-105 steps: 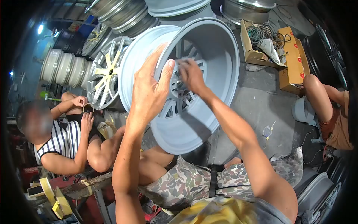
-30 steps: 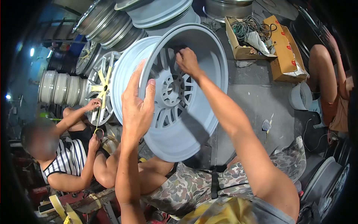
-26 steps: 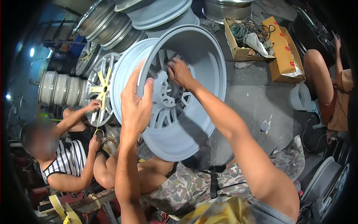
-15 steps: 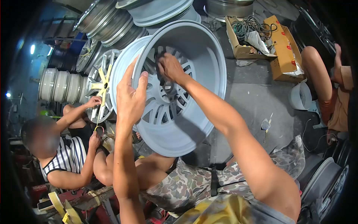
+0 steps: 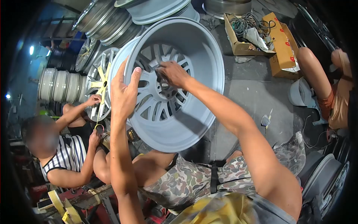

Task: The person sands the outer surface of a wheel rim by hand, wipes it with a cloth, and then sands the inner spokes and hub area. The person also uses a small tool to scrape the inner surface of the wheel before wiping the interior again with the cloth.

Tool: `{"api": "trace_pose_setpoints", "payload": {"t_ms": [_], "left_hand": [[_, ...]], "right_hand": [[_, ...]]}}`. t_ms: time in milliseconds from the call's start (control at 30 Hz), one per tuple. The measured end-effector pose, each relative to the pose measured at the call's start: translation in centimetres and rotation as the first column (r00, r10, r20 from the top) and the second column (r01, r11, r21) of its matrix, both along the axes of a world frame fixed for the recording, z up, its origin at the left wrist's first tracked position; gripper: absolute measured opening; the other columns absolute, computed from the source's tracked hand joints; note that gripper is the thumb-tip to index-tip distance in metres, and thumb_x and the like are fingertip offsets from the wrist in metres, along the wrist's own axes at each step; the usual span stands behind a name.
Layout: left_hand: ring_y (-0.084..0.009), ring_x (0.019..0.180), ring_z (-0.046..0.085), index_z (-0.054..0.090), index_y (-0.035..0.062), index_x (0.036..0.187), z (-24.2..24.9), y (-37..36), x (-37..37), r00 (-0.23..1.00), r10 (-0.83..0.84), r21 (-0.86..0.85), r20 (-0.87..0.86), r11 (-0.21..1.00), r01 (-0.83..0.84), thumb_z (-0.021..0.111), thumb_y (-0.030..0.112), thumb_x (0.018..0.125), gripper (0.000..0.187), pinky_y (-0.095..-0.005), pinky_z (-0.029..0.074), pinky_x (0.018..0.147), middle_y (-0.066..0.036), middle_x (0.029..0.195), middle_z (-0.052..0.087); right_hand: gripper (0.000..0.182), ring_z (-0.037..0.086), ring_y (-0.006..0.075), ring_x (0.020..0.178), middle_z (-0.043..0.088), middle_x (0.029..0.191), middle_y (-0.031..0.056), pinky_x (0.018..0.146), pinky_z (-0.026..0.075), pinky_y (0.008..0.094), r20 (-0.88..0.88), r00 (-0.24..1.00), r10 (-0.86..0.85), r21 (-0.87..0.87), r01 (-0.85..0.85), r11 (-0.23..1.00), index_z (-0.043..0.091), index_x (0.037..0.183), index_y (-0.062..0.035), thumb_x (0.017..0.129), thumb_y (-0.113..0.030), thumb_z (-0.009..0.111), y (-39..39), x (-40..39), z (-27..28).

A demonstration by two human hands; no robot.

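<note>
A large grey alloy wheel [image 5: 186,140] stands tilted in front of me, its hollow barrel facing up toward me. My left hand [image 5: 124,91] grips its left lip, thumb over the edge and fingers on the outer side. Deep in the barrel, my right hand [image 5: 173,74] is closed on a dark pad [image 5: 161,74], which may be sandpaper. It presses this against the back of the spokes [image 5: 151,108], just above the hub [image 5: 166,89]. My fingertips are partly hidden by the hand and shadow.
At left, a seated person [image 5: 67,156] works with yellow tape on a spoked wheel [image 5: 102,84]. More wheels [image 5: 61,85] are stacked behind. Cardboard boxes [image 5: 281,56] with cables and a white bucket [image 5: 299,93] stand right, near another person's knee [image 5: 313,71].
My right hand has shifted slightly down inside the barrel, toward the hub. My left hand keeps its hold, and the wheel sits a little higher and further left in view.
</note>
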State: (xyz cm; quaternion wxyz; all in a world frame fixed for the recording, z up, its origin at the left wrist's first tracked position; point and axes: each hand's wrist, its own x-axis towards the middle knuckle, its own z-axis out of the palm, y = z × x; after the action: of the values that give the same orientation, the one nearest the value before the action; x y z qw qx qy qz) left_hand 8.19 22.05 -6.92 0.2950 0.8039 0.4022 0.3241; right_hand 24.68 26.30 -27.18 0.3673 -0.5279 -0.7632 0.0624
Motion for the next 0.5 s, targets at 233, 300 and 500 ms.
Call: {"api": "trace_pose_setpoints", "payload": {"t_ms": [233,300,500], "left_hand": [[-0.0189,0.112,0.061,0.058,-0.0058,0.136,0.0,-1.0,0.6,0.999,-0.027,0.028,0.044,0.999,0.026,0.063,0.021,0.101,0.044,-0.0317,0.045,0.101,-0.016,0.121,0.069],[-0.0188,0.111,0.061,0.059,-0.0061,0.135,0.1,-0.6,0.2,0.999,-0.015,0.002,0.032,1.0,0.015,0.063,0.021,0.101,0.043,-0.0317,0.045,0.101,-0.016,0.121,0.069],[-0.0197,0.113,0.06,0.059,-0.0082,0.133,-0.7,0.6,-0.4,0.996,-0.046,-0.019,0.08,0.999,0.048,0.064,0.024,0.101,0.045,-0.0333,0.044,0.102,-0.017,0.123,0.067]], "right_hand": [[0.047,0.056,0.0319,0.118,0.062,0.123,0.0112,0.106,0.042,0.0447,-0.13,0.991,0.032,0.156,-0.011,0.988,0.063,0.126,-0.0052,0.079,-0.008,0.07,0.8,-5.5,2.3],[0.042,0.056,0.0312,0.118,0.062,0.122,0.0111,0.107,0.041,0.0441,-0.08,0.995,0.055,0.209,-0.037,0.977,0.064,0.124,-0.0049,0.082,-0.009,0.066,-0.6,-4.1,0.6],[0.021,0.057,0.0252,0.113,0.062,0.112,0.0075,0.103,0.042,0.0404,0.002,0.997,0.078,0.498,-0.068,0.865,0.071,0.102,-0.0048,0.088,-0.013,0.057,0.0,-5.5,4.5]]}}
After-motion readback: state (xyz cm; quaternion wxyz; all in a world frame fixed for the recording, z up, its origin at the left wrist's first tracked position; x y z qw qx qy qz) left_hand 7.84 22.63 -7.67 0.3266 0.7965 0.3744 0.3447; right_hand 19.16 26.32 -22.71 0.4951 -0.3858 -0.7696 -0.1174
